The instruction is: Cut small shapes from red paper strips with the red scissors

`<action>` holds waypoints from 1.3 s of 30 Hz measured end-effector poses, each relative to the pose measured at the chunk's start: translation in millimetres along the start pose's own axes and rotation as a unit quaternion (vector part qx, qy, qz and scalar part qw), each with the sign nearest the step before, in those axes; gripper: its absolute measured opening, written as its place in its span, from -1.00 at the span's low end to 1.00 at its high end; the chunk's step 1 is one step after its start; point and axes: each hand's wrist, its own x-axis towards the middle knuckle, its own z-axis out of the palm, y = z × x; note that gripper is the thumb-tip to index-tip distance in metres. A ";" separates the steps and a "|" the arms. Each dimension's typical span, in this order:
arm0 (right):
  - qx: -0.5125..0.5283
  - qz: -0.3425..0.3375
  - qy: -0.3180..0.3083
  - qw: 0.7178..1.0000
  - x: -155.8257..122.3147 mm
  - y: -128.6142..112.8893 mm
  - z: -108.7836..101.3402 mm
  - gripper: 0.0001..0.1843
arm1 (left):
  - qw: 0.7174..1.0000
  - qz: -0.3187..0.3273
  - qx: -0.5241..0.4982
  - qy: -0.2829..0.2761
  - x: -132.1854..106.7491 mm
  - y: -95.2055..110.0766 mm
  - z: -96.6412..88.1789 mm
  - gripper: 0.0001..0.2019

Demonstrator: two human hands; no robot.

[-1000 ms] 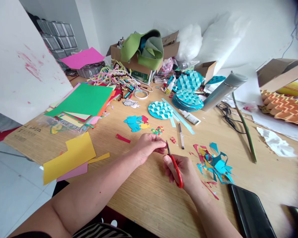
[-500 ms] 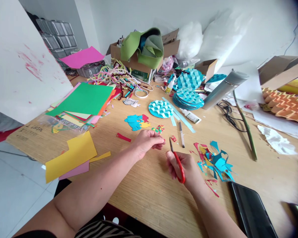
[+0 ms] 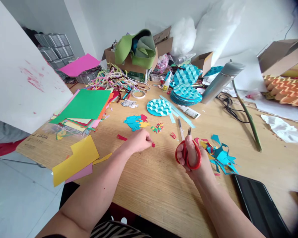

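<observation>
Wall: in the head view, a pale wall bounds the far side, with a cardboard box of green material before it.
Tabletop: the wooden table shows its near edge slanting under both forearms; bare wood runs between the hands and back to that edge.
Left border: yellow paper pokes a corner past the table's edge, lilac paper beneath it.
Left hand: the left hand rests low over the wood, fingers curled together, their tips at a small red paper piece; whether they pinch it I cannot tell.
Right hand: the right hand is closed around the red scissors, thumb through one handle loop, blades pointing away from the body.
Beyond the left hand: a blue fish cutout and coloured paper bits lie near; a red strip sits beside the wrist.
Between and ahead: another red scrap, then a pen close to the scissors.
Right side: a heap of paper offcuts crowds the right wrist, and a black phone lies beside the forearm, narrowing the room there.
</observation>
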 end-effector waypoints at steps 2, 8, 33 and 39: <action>0.012 -0.005 0.003 1.000 -0.6 -0.6 0.2 -0.39 | 1.000 0.013 0.024 0.004 -0.2 0.4 -1.4 -0.89; 0.033 -0.007 0.009 0.999 0.4 -0.5 -0.4 -0.44 | 0.998 0.014 0.035 0.050 -0.1 0.0 -3.7 -0.94; -0.031 -0.070 0.014 0.997 -4.7 -1.5 -0.7 -0.38 | 0.994 0.031 0.093 0.052 0.7 -1.0 3.1 -0.93; -0.037 -0.070 0.004 0.997 -3.5 -0.7 -2.8 -0.38 | 0.993 0.037 0.103 0.032 -0.8 -1.5 11.3 -0.93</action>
